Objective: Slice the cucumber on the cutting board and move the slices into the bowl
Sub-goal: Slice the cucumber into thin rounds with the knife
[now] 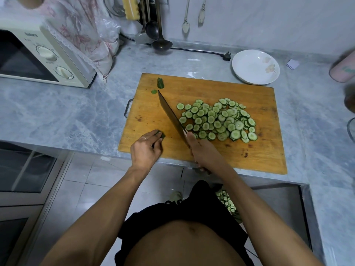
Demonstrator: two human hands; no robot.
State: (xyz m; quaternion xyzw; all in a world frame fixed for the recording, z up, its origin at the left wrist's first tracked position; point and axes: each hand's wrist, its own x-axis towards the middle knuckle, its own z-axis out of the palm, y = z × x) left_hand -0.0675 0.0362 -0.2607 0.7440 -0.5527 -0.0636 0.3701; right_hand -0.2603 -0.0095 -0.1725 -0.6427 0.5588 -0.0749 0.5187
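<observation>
The slicing looked all but finished: a big heap of cucumber slices (217,120) was spread over the right centre of the cutting board (249,154), and only a small cucumber stub (161,134) was left, down at the board's lower left. A trimmed end piece (160,82) had been set aside at the upper left corner of the board. Nothing had been moved yet; the white bowl (255,67), just beyond the board's upper right corner, was seen holding no slices at all, so the whole transfer was judged outstanding.

The stub was pinched under the curled fingertips of the left hand (147,148). The knife (172,117) was gripped by the right hand (201,150), fingers wrapped tight round the handle, the blade laid diagonally between stub and heap.
</observation>
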